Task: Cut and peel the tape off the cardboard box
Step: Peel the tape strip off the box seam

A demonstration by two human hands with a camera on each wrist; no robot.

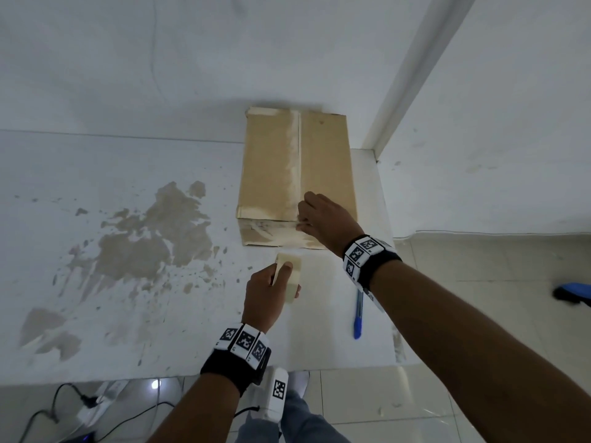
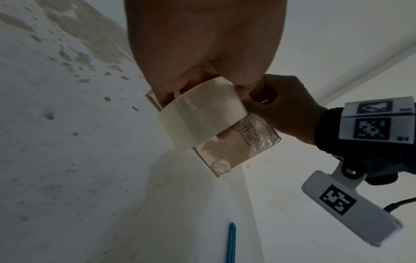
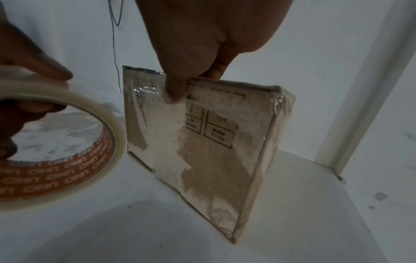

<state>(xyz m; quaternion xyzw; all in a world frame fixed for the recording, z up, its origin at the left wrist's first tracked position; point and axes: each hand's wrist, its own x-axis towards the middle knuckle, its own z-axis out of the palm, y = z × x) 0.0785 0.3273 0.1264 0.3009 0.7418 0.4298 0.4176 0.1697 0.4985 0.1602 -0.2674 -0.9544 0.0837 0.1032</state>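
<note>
Hands first: low and centre in the head view, the left hand (image 1: 265, 294) curls round a tape roll (image 1: 290, 276). Right of it, the right hand (image 1: 323, 220) pinches at the near top edge of the cardboard box (image 1: 271, 174) at frame centre. Clear tape (image 3: 148, 90) clings there, so peeling looks barely begun.

A: The head view is evenly lit, soft and bluish; the brown cardboard box (image 1: 295, 174) throws a faint shadow on the white wall behind it, and straight edges bow toward the frame borders.

B: Both wrist views are much dimmer and grainy. In the left one the left hand (image 2: 202, 44) is a huge soft blur up close.

A: In the right one, glare glints off the clear tape (image 3: 147, 89) on the box, and the pale tape roll (image 3: 74, 142) is out of focus.
</note>
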